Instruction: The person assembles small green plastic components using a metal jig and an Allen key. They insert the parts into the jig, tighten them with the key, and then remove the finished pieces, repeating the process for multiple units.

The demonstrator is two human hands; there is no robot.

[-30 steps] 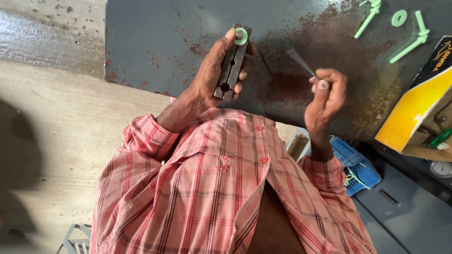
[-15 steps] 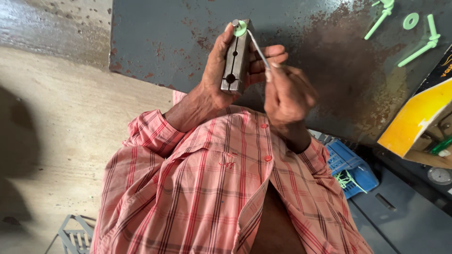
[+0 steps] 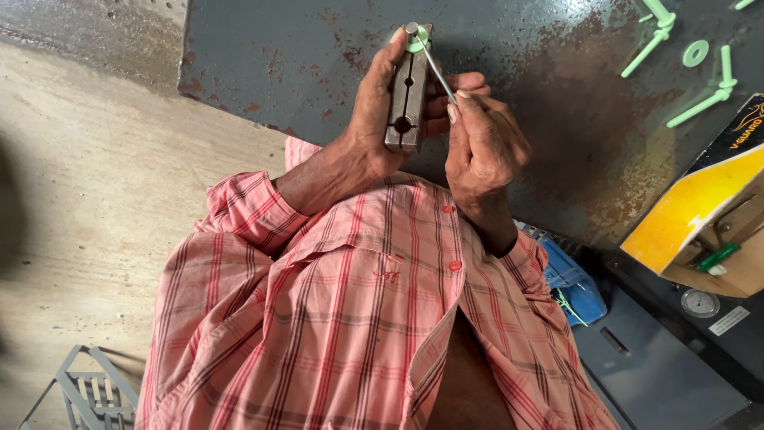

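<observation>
My left hand (image 3: 368,119) grips a narrow grey metal block (image 3: 406,91) with a slot and round holes, held upright over the rusty grey metal table (image 3: 263,56). A pale green washer (image 3: 417,40) sits at the block's top end. My right hand (image 3: 481,147) pinches a thin metal rod (image 3: 438,70) between thumb and fingers. The rod slants up to the left and its tip meets the green washer. Both hands touch beside the block.
Pale green plastic bolts (image 3: 700,99) and a loose green washer (image 3: 695,53) lie at the table's upper right. A yellow cardboard box (image 3: 700,215) stands at the right, above a round gauge (image 3: 700,302). A blue object (image 3: 573,283) lies lower, and a grey metal rack (image 3: 91,390) sits on the concrete floor.
My right hand has moved left from beside the block to it, bringing the thin rod's tip up to the green washer. My left hand has kept hold of the block.
</observation>
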